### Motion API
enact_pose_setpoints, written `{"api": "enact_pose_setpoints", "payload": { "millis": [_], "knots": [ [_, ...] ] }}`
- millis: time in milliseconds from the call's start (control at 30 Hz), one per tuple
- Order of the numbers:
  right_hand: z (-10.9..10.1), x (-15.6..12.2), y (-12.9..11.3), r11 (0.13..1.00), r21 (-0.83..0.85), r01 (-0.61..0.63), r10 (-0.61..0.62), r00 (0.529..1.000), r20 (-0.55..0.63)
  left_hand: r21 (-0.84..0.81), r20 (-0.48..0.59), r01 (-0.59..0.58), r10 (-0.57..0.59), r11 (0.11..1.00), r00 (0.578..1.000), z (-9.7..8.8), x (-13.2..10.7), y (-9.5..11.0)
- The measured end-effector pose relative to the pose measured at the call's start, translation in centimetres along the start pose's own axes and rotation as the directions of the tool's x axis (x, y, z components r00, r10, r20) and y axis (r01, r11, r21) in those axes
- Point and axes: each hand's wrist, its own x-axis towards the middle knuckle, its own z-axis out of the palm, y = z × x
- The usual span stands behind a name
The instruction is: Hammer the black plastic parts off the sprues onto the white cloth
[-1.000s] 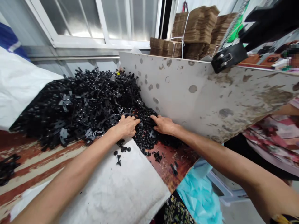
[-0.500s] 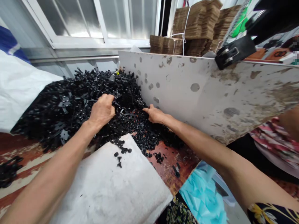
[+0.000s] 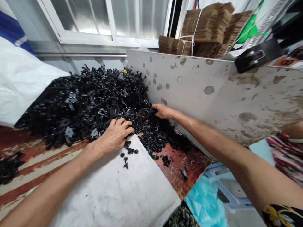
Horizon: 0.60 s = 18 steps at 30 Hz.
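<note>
Work area: a bench [image 3: 173, 154], red where bare. A pile [image 3: 101, 94] of black parts, with flat pieces visible among them, covers its far side toward the window and tapers toward a board [image 3: 189, 85] standing along the bench's right edge. At the pile's right end, a low spread of small parts [image 3: 152, 137] runs out onto bare bench. A white cloth [image 3: 123, 195] covers the near edge; a few stray bits [image 3: 126, 165] lie near its far corner. A pair of pieces [image 3: 184, 175] lies apart from the rest, near the bench's near right corner.

Left hand [image 3: 115, 134]: palm down at the cloth's far corner, just beside the pile's near margin. Fingers bent and loosely spread, tips toward the small parts. No part visible between them; the underside is hidden.

Right hand [image 3: 162, 111]: near the foot of the board, at the right margin of the pile. Thumb and forefinger close together among black parts, other fingers folded. Cannot tell whether they pinch a piece.

Step in hand (judgement): working loose parts at the pile's edge, perhaps raking or picking through them, one hand each side of the small spread. The next move seems to call for light fingertip control: pieces look tangled, so a pull could drag neighbours along or send small ones over the bench's near edge.
</note>
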Motion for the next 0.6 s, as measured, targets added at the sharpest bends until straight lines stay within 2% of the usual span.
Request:
{"api": "enact_pose_setpoints", "payload": {
  "millis": [100, 233, 300, 400, 500, 600],
  "knots": [
    [-1.5, 1.2, -2.7, 0.992, 0.127, 0.008, 0.001, 0.997, -0.071, -0.015, -0.006, 0.045, -0.045, 0.999, 0.999, 0.5, 0.1, 0.0],
    [-3.0, 3.5, -7.5, 0.95, 0.277, 0.145, -0.078, 0.968, -0.237, -0.017, -0.04, 0.099, -0.099, 0.995, 0.994, 0.7, 1.0, 0.9],
    [-3.3, 4.2, -8.5, 0.939, 0.27, 0.213, -0.115, 0.934, -0.338, -0.036, -0.053, 0.137, -0.139, 0.99, 0.989, 0.9, 1.4, 1.8],
    [-2.9, 3.6, -7.0, 0.965, 0.163, 0.205, -0.11, 0.881, -0.46, -0.068, -0.075, 0.229, -0.234, 0.971, 0.969, 1.1, 2.2, 2.9],
    [-1.1, 1.2, -3.7, 0.988, 0.123, 0.089, -0.031, 0.91, -0.414, -0.168, -0.085, 0.18, -0.196, 0.969, 0.977, 1.2, 4.2, 3.3],
    [1.6, -2.3, -1.3, 0.996, 0.08, -0.042, 0.069, 0.925, -0.374, -0.295, -0.032, 0.096, -0.11, 0.951, 0.993, 1.5, 7.4, 3.1]
  ]
}}
